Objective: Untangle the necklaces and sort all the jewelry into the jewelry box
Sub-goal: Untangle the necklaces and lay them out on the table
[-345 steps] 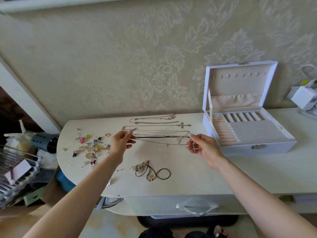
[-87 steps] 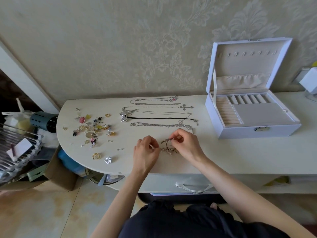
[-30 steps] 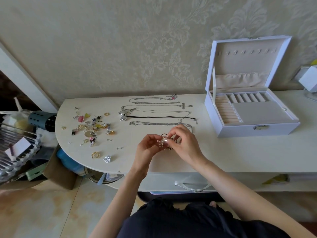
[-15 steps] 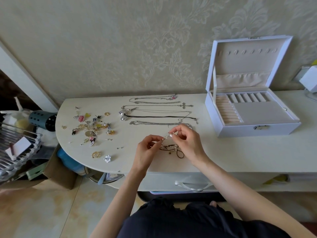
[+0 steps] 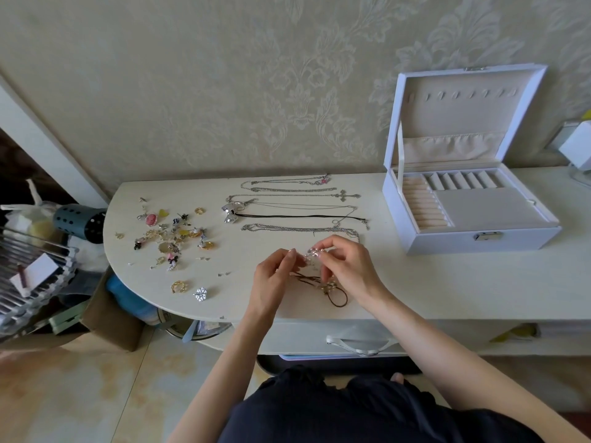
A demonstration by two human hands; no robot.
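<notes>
Left hand (image 5: 275,278) and right hand (image 5: 350,266) have raised the tangle (image 5: 315,253) above the table (image 5: 447,282) near its front edge, each pinching its sparkly end. The brown cord (image 5: 340,300) trails down. Sorting into the open box (image 5: 479,243) waits.

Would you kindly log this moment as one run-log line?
left hand pinches tangled necklace | right hand pinches it too | jewelry box open

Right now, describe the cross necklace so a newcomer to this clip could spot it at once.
Find the open white jewelry box on the right of the table; to its left, necklaces lie stretched in rows. The cross necklace lies just in front of the one with a pink charm. It alone ends in a silver cross, at the end nearest the box.
</notes>
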